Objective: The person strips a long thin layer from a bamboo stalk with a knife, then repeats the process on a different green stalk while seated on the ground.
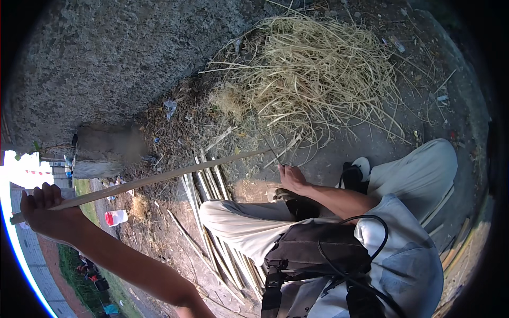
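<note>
Crumpled plastic (170,108) and a pale container (121,217) (red-capped) sit apart.

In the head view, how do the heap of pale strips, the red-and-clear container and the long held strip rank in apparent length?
1. Long held strip
2. Heap of pale strips
3. Red-and-clear container, by far the smallest

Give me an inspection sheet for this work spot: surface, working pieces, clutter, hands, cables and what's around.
Surface: dark, littered ground.
Working pieces: long pale strip, its far end by a thin dark tool; contact unclear. Pale slats lie beside the person's leg.
Clutter: heap of thin pale strands; plastic scrap; red-lidded container.
Hands: left hand grips the strip's near end; right hand holds the tool.
Cables: black cable loops over the person's clothing.
Surroundings: rough grey wall; greenery.
</note>
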`<control>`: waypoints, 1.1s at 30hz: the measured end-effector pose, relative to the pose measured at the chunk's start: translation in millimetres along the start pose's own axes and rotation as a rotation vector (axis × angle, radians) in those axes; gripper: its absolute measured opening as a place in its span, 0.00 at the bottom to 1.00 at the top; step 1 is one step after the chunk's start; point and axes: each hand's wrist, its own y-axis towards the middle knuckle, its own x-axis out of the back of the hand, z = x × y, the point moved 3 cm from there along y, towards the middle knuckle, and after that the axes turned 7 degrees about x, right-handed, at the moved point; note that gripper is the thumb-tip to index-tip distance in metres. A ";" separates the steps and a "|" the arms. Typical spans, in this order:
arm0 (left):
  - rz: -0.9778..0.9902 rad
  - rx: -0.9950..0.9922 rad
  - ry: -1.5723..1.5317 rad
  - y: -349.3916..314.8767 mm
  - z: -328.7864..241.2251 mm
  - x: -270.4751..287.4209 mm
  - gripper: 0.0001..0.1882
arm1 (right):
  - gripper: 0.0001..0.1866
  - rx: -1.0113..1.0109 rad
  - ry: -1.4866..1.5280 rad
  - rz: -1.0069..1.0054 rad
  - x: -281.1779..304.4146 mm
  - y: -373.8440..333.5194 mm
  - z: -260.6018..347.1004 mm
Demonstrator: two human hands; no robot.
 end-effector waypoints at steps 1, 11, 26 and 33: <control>-0.004 -0.003 -0.002 13.6 2.4 11.7 0.13 | 0.26 0.080 0.030 -0.049 1.5 3.0 21.1; 1.103 0.304 -0.712 25.3 6.9 37.1 0.09 | 0.11 0.616 0.219 -0.014 116.0 -31.6 214.1; 1.023 0.315 -0.760 14.1 6.5 18.3 0.14 | 0.17 0.564 0.090 -0.054 110.8 -63.3 214.4; 1.109 0.274 -0.812 -10.4 -20.7 5.7 0.12 | 0.16 0.687 0.161 -0.074 148.9 -93.0 274.2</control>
